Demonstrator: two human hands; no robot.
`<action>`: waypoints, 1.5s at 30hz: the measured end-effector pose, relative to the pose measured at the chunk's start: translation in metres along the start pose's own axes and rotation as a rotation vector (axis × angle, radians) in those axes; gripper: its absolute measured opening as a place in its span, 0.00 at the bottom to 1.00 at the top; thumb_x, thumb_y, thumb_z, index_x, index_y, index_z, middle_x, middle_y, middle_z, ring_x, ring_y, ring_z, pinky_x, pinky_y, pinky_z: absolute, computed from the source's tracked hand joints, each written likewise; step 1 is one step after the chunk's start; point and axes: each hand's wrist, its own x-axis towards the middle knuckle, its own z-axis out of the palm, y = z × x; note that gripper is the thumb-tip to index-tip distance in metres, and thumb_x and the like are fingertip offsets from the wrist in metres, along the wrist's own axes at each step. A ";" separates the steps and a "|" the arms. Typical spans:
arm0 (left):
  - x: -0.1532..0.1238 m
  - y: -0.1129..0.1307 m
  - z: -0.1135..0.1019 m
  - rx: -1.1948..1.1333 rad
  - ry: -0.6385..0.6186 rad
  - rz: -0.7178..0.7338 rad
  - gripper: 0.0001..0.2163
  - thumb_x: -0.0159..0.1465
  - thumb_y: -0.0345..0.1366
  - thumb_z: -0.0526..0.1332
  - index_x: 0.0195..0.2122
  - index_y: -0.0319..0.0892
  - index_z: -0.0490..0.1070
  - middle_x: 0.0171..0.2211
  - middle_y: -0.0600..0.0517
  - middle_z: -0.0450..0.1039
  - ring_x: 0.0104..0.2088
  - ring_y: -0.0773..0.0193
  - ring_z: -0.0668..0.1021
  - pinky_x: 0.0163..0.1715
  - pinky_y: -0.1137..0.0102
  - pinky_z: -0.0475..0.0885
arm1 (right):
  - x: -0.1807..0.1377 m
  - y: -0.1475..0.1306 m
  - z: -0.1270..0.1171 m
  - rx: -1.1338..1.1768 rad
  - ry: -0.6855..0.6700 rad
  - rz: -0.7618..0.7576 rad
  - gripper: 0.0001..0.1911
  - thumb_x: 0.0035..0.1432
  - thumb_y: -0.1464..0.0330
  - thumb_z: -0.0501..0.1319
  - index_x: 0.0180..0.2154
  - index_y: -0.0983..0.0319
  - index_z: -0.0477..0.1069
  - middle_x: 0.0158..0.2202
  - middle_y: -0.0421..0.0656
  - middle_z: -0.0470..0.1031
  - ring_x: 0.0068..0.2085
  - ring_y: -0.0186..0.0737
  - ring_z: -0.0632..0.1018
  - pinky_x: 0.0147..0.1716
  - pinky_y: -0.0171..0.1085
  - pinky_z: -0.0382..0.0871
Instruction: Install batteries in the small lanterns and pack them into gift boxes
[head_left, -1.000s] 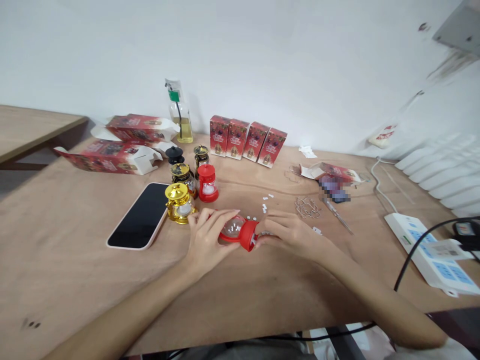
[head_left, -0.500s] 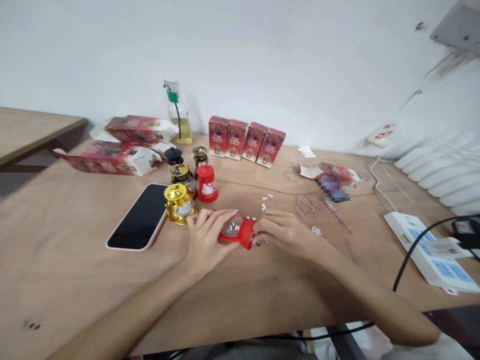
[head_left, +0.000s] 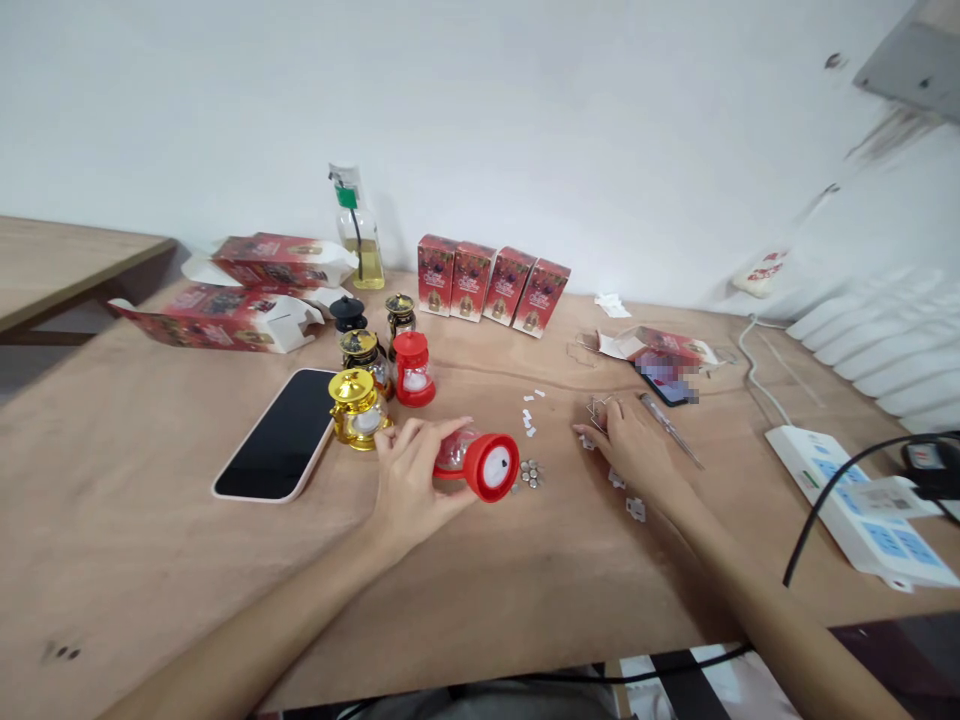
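Observation:
My left hand [head_left: 409,470] is wrapped round a small red toy lantern [head_left: 480,462] lying on its side on the wooden table [head_left: 487,590], its round base facing me. Several small silver button cells [head_left: 530,473] lie just right of that base. My right hand [head_left: 628,440] rests farther right, fingertips at a heap of thin wire hooks [head_left: 606,412] and small white tabs [head_left: 636,508]; whether it grips anything is hidden.
A gold lantern [head_left: 358,406], another red one [head_left: 413,368] and dark ones stand behind my left hand, beside a phone [head_left: 285,432]. Red boxes [head_left: 495,283], an oil bottle [head_left: 357,226], opened cartons [head_left: 225,315], a screwdriver [head_left: 671,430] and a power strip [head_left: 855,505] lie around.
My right hand has left the lantern's base and moved right to the wire hooks. The base now shows its white centre, and the button cells beside it are uncovered.

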 end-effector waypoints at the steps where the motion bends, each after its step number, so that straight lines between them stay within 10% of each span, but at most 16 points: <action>1: 0.000 0.000 0.000 -0.010 0.004 -0.004 0.23 0.56 0.44 0.66 0.50 0.42 0.66 0.42 0.48 0.78 0.38 0.55 0.75 0.38 0.62 0.58 | 0.001 0.001 0.004 -0.013 -0.031 -0.002 0.13 0.64 0.60 0.57 0.34 0.63 0.62 0.35 0.48 0.73 0.36 0.46 0.75 0.30 0.37 0.59; 13: 0.001 -0.003 0.001 -0.041 0.025 -0.038 0.23 0.56 0.42 0.66 0.50 0.42 0.63 0.45 0.46 0.77 0.41 0.54 0.76 0.39 0.61 0.60 | 0.019 0.007 -0.002 0.062 0.263 0.083 0.12 0.68 0.63 0.48 0.31 0.61 0.58 0.31 0.49 0.70 0.34 0.48 0.72 0.29 0.38 0.56; 21: 0.001 -0.004 0.002 -0.029 0.032 -0.045 0.23 0.55 0.42 0.67 0.50 0.43 0.64 0.44 0.48 0.77 0.41 0.55 0.75 0.40 0.62 0.60 | 0.039 0.008 -0.003 0.750 0.377 0.179 0.14 0.65 0.56 0.49 0.33 0.59 0.58 0.23 0.38 0.63 0.24 0.38 0.67 0.26 0.36 0.59; 31: 0.002 -0.004 0.000 -0.043 -0.004 -0.058 0.23 0.56 0.43 0.65 0.50 0.43 0.64 0.44 0.47 0.77 0.41 0.54 0.75 0.39 0.62 0.59 | 0.055 0.010 0.014 1.577 0.202 0.265 0.26 0.43 0.49 0.68 0.38 0.60 0.72 0.24 0.35 0.63 0.26 0.31 0.66 0.28 0.34 0.68; 45: 0.002 -0.003 0.000 -0.037 -0.005 -0.053 0.23 0.55 0.42 0.66 0.49 0.42 0.64 0.44 0.47 0.78 0.41 0.54 0.75 0.38 0.62 0.59 | 0.048 0.030 0.018 1.583 0.079 0.459 0.26 0.31 0.51 0.75 0.26 0.65 0.74 0.18 0.34 0.62 0.21 0.28 0.64 0.20 0.30 0.63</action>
